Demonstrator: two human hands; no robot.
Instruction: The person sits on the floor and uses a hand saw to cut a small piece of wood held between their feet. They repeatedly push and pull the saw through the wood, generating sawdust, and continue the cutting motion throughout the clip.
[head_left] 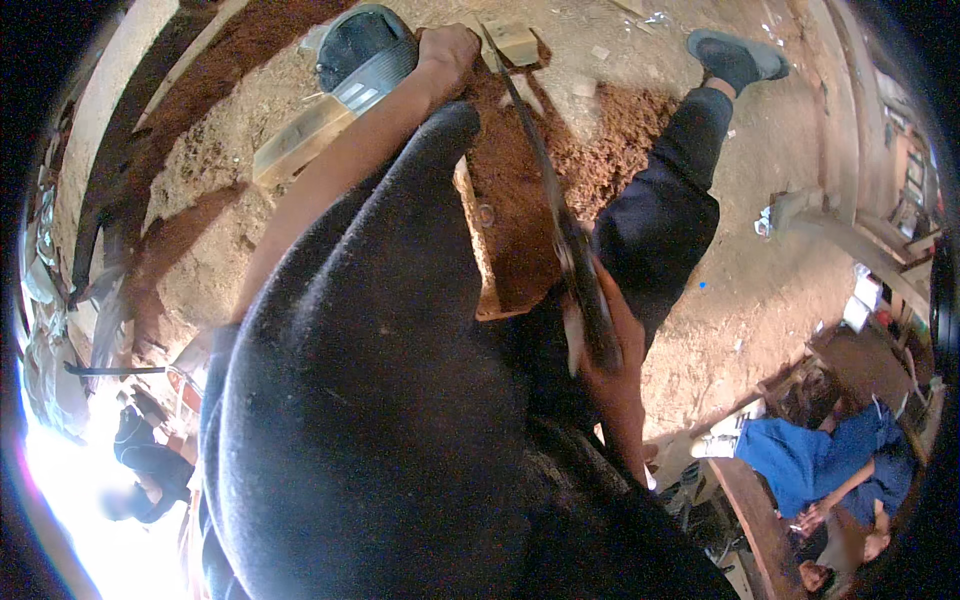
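A pale wooden beam (303, 138) lies on the ground at the upper left, and my left foot in a grey shoe (368, 62) rests on it. Just beyond the shoe, my left hand (450, 52) is closed over the beam, its fingertips partly hidden. A squared wood end (514, 45) shows past that hand, apparently of the same beam. My right hand (612, 345) wraps round the dark handle of a long handsaw (545, 170), seen nearly edge-on. Its narrow blade runs up and away, the far tip close to the wood beside my left hand.
Between my legs sits a brown board (515, 240) with a pale edge. Reddish sawdust (625, 130) covers the ground near my right leg (665, 215). Heavy timbers (120, 120) stand at the left. A person in blue (825, 460) sits at the lower right; another (150, 465) is at the lower left.
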